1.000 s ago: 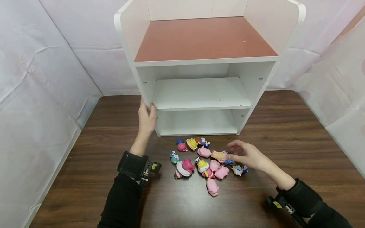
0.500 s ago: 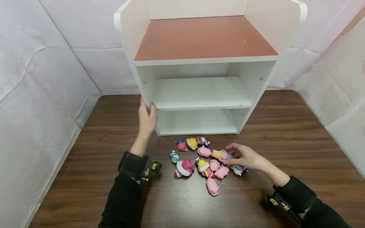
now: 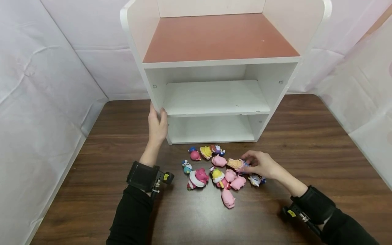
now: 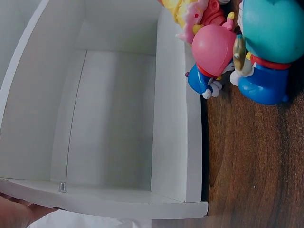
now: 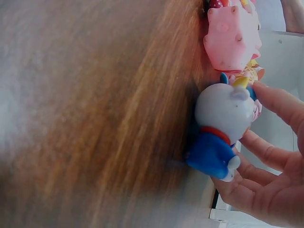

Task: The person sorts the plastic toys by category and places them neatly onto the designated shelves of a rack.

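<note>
Left hand: gripping the left side panel of the white shelf unit, thumb at the front edge, the other fingers at the outer face and largely hidden. Right hand: thumb and fingers curved about the pink-and-blue end of a cone-patterned figure, thumb on the near side, fingers on the far side; firmness of the hold cannot be told. That figure lies on its side on the brown wooden table, in front of the shelf unit and toward the right of a cluster of toys, its cone end pointing left. Just beside the right hand lies a white-headed figure with a red collar and blue body; the right wrist view shows it in front of the fingers. Four pink pigs lie in the cluster, one near the cone end. Nearest the unit's base are a yellow-dressed figure and a pink-headed figure, with a teal-headed figure near the latter. A larger pink-and-white figure lies at left. Both forearms carry black sleeves and black wrist straps
</note>
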